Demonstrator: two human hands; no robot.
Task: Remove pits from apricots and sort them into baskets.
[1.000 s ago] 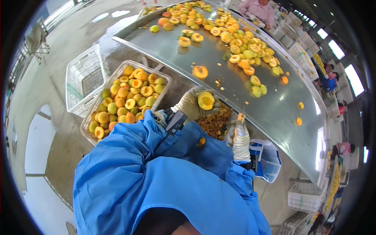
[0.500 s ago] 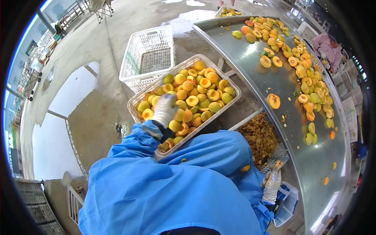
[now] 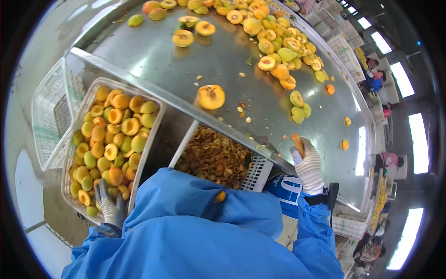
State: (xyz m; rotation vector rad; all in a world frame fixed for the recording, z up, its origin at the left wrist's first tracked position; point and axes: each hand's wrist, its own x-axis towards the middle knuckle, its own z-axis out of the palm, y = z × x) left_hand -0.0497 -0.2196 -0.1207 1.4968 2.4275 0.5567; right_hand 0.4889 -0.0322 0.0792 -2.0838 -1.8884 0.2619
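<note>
My left hand (image 3: 110,207), in a striped glove with grey fingers, rests on halved orange-yellow stone fruit (image 3: 110,152) at the near end of a full crate (image 3: 159,116). Its fingers are spread, and no fruit shows in its grasp. My right hand (image 3: 308,168), in a similar glove, is raised by the near edge of the metal table (image 3: 162,63). It closes around a slim orange-brown piece (image 3: 298,144) whose kind I cannot make out. A large cut fruit (image 3: 211,96) sits on the table, to the left of my right hand.
Fruit halves (image 3: 280,71) are heaped along the table's far side, with loose pits (image 3: 248,120) scattered nearer. Below the edge stands a basket of brown scraps (image 3: 216,158), beside a blue container (image 3: 284,191). Another white crate (image 3: 44,121) stands at left. People work at far right.
The view has swung right toward the table. My left hand has shifted from mid-crate to the crate's near end. My right hand has risen from beside my leg to the table edge.
</note>
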